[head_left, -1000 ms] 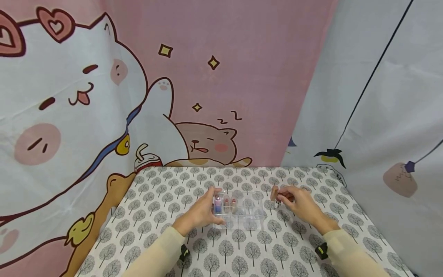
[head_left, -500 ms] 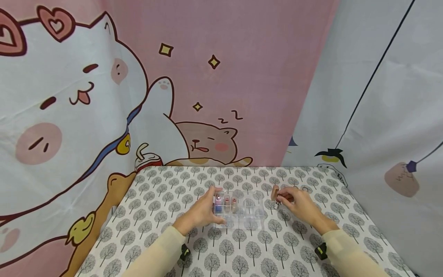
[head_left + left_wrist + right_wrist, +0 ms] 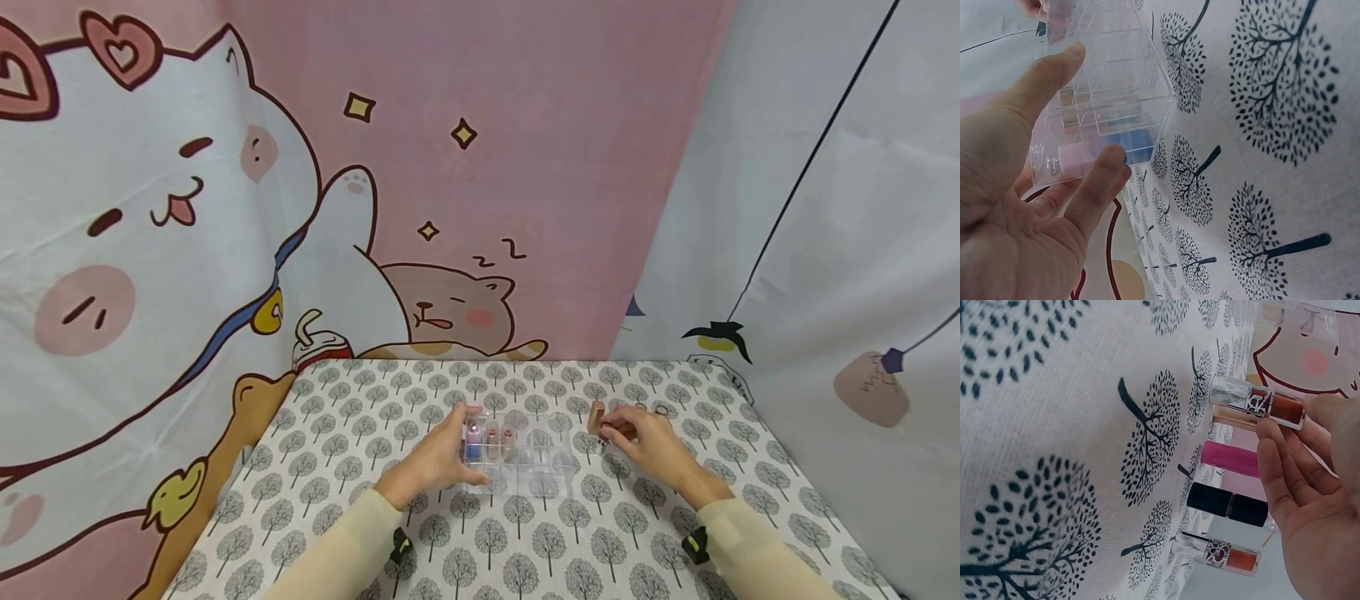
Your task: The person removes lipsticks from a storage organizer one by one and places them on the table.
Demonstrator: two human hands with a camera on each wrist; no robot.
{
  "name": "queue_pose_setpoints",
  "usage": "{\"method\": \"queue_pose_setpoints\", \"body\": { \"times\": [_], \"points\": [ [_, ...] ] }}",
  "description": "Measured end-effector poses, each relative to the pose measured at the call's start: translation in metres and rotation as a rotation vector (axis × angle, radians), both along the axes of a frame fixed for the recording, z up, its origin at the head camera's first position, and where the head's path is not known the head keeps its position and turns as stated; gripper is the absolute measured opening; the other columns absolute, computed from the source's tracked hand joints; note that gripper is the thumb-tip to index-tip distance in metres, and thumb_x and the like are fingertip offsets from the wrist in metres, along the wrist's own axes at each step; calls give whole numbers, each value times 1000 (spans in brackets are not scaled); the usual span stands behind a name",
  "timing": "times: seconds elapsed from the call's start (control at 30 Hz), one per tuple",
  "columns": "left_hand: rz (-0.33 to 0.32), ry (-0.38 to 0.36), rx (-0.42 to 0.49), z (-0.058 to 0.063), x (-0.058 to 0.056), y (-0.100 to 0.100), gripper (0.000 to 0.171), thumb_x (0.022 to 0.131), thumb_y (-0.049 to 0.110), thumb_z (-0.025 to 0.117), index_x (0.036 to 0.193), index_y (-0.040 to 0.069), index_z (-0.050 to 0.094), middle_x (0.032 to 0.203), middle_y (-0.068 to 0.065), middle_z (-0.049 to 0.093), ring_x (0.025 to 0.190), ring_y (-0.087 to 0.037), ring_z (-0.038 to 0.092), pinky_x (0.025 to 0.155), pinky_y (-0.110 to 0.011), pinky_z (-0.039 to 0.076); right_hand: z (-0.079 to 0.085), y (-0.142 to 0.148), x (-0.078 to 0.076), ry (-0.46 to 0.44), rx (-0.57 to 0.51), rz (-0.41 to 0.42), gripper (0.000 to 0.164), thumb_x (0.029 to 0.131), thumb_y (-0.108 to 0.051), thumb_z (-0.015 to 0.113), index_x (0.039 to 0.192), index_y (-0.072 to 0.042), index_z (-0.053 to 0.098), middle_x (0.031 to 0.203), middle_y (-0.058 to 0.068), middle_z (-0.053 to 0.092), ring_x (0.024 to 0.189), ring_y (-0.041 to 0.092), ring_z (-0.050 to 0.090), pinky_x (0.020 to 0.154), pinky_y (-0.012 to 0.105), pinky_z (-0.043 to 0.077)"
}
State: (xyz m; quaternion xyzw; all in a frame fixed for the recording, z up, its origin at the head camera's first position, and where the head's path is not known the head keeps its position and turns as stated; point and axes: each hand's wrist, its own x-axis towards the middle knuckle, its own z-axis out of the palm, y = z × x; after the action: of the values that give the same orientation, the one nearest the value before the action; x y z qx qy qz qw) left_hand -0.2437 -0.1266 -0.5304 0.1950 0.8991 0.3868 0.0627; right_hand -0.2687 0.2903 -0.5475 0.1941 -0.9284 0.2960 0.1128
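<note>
In the head view my left hand (image 3: 442, 454) grips the left end of a clear compartmented organizer (image 3: 517, 468), thumb on the near side and fingers on the far side. Three tubes stand in its back left slots: a pink-and-blue one (image 3: 1085, 157) and two brownish ones (image 3: 508, 446) with red tops. Over to the right, my right hand (image 3: 648, 439) pinches a lip gloss (image 3: 1259, 403) between thumb and fingers. Its silver cap points down and its red-brown body is up. Whether the cap touches the cloth, I cannot tell.
Beyond the right hand stand a tan tube (image 3: 1234, 417), a magenta tube (image 3: 1230, 458), a black lipstick (image 3: 1227, 504) and a second silver-capped gloss (image 3: 1217, 552). The tree-print tablecloth (image 3: 487, 542) runs back to a cartoon-printed curtain (image 3: 525, 167).
Both hands keep nearly the same places. Under my right fingertips less of the silver cap shows in the head view, and a bit of pink appears behind the fingers.
</note>
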Motion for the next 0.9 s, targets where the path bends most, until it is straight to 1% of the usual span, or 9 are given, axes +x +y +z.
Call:
{"method": "queue_pose_setpoints", "body": {
  "times": [0.27, 0.57, 0.9],
  "points": [
    [-2, 6, 1, 0, -1, 0, 122, 76, 29, 112, 173, 15, 39, 145, -16, 72, 120, -35, 77, 105, -49, 69, 0, 0, -1, -32, -1, -6, 16, 109, -16, 84, 123, -8, 85, 107, -2, 84, 90, 6, 76, 80, 23, 67],
    [-4, -13, 15, 2, 1, 0, 122, 76, 28, 112, 173, 14, 39, 141, -16, 73, 115, -35, 78, 98, -43, 69, 0, 1, -1, -55, 2, -10, 20, 111, -20, 82, 127, -9, 84, 108, -5, 84, 92, 2, 74, 81, 23, 66],
    [-1, -5, 10, 2, 1, 0, 122, 77, 28, 112, 173, 15, 39, 146, -17, 72, 120, -36, 77, 104, -48, 69, 2, 1, 0, -45, -37, -11, 21, 110, -17, 82, 127, -5, 83, 105, 0, 85, 89, 4, 75, 78, 23, 67]
  ]
}}
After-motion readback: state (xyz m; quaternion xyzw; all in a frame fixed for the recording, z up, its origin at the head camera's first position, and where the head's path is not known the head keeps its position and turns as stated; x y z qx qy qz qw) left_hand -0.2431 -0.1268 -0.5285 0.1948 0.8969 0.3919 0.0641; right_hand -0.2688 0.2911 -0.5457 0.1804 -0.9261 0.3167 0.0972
